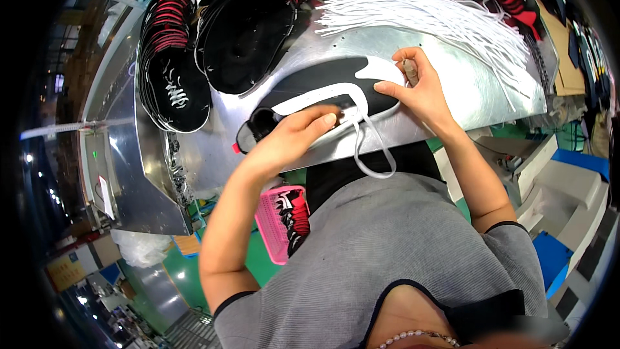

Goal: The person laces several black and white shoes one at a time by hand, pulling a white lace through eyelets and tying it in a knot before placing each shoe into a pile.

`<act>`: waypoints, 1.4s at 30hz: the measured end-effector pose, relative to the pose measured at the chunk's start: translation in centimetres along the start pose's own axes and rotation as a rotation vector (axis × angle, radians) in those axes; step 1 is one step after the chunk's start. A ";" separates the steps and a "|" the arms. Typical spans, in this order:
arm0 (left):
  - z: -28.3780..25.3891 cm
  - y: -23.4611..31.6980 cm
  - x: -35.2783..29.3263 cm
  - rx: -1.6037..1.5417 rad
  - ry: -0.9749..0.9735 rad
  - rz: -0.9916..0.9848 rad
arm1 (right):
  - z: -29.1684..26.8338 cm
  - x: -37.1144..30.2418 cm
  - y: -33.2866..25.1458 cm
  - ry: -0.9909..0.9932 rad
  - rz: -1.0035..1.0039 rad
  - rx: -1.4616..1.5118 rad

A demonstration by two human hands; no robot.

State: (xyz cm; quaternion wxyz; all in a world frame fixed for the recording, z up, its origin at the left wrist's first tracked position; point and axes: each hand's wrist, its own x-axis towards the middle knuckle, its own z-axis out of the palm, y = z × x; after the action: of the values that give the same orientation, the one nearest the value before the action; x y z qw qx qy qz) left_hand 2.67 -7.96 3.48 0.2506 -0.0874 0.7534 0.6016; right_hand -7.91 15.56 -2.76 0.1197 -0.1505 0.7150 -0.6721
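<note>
While both hands press on black-and-white shoe upper point(323, 94) lying flat on metal surface point(452, 90): left hand point(294, 136) pins middle; right hand point(420, 87) pinches toe end; white lace point(374, 148) dangles off edge; risk: lace snags, slips out.

1. Shoe-factory workstation: stacked black-and-red shoe uppers point(194, 19) lie beyond the fingers.
2. A bundle of white laces point(426, 19) lies on the shiny metal workbench point(465, 90).
3. A pink plastic basket point(274, 226) sits below.
</note>
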 end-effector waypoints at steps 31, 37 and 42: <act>-0.5 -1.2 2.0 0.432 0.578 0.324 | 1.2 -0.2 -0.2 -0.015 0.235 0.182; -8.0 -6.4 -7.8 0.382 1.246 0.306 | 0.9 0.9 1.5 0.187 0.149 0.414; -15.2 -13.7 -19.1 0.275 1.543 0.091 | 0.1 0.6 3.2 0.158 0.058 0.097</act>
State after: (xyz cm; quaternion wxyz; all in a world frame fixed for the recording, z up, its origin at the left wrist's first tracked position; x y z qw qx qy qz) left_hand 20.86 -29.23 3.20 -0.3601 -0.4177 0.7851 0.2818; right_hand -8.58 15.42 -5.92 0.0892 -0.0702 0.6928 -0.7121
